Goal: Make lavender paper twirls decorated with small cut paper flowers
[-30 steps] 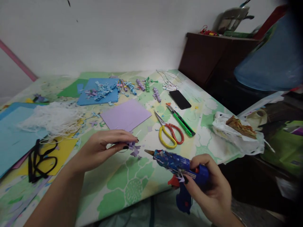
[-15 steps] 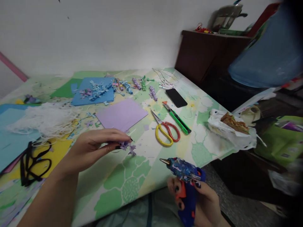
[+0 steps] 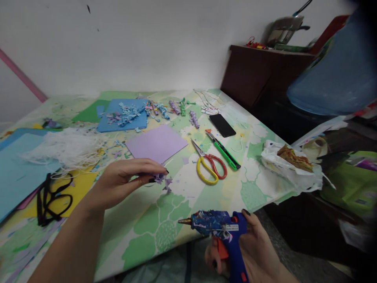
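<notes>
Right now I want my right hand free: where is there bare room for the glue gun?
The tablecloth looks bare nearest you, between your left forearm and the glue gun, and at right, between the green utility knife and white plastic bag. The left is crowded with eyeglasses, white string and blue sheets.

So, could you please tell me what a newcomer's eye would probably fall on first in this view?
Most likely the blue glue gun, held in the right hand at the near edge of the table. Next might come the scissors with one yellow and one red handle, lying beside a green cutter. The left hand, pinching small purple pieces just this side of the purple sheet, would probably follow.
</notes>
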